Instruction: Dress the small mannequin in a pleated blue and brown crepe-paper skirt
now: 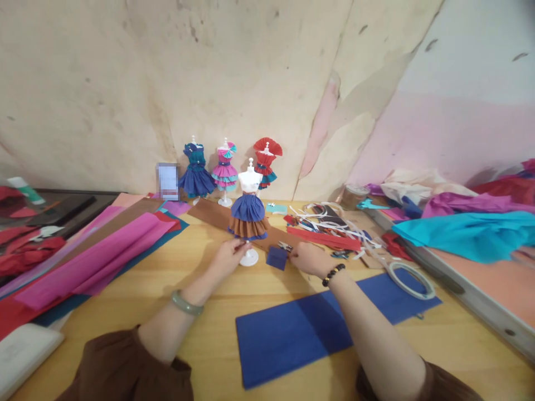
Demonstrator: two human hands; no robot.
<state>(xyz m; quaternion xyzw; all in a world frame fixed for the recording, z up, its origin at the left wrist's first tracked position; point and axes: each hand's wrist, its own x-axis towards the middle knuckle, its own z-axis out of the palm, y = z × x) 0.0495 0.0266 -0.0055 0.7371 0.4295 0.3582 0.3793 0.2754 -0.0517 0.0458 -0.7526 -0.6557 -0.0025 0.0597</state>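
Observation:
A small white dress-form mannequin [250,179] stands upright in the middle of the table. It wears a ruffled paper skirt [248,214] in blue and brown. My left hand [228,257] is closed at the mannequin's stand, just above its round white base [249,258] and under the skirt hem. To the right, my right hand [308,258] is closed around small metal scissors [285,246], their blades pointing left. Below the blades lies a small dark blue paper square [276,258]. A long brown paper strip [211,214] runs behind the skirt.
Behind stand mannequins in a blue-green dress [195,170], a pink dress [224,172] and a red dress [267,161]. A folded blue sheet [292,337] lies in front, with a tape roll [412,280] on it. Paper sheets [104,245] are stacked left; scraps [330,220] lie right.

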